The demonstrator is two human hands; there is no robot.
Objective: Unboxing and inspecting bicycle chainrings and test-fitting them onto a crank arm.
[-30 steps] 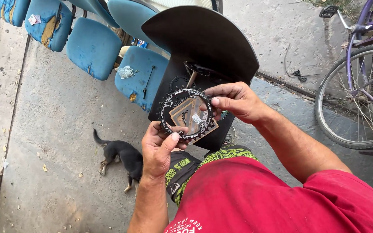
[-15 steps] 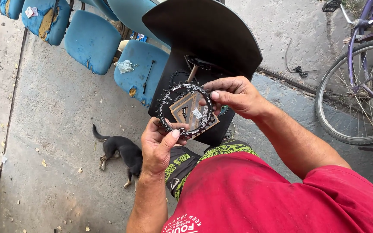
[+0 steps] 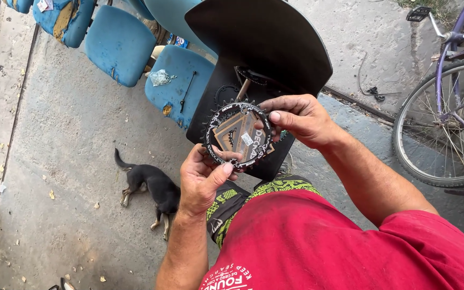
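Black chainring [image 3: 237, 135] between both hands.

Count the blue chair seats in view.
4, maybe more beyond the frame: one seat beside the black chair, one up-left of it, a torn one at top left, a sliver at the top edge.

Single head-mounted camera, steep downward view.

The one view looked from the wearer's head down over a red shirt [image 3: 339, 241] toward the concrete ground [image 3: 71, 161]. It sat close to the left hand [image 3: 202, 180] and right hand [image 3: 302, 118], which met at frame centre on a black toothed chainring [image 3: 237, 134]. The far field held blue seats [image 3: 119, 43] at the top, a small dark dog [image 3: 154, 185] lower left, and a bicycle wheel [image 3: 447, 123] at the right edge. No second view shared the scene.
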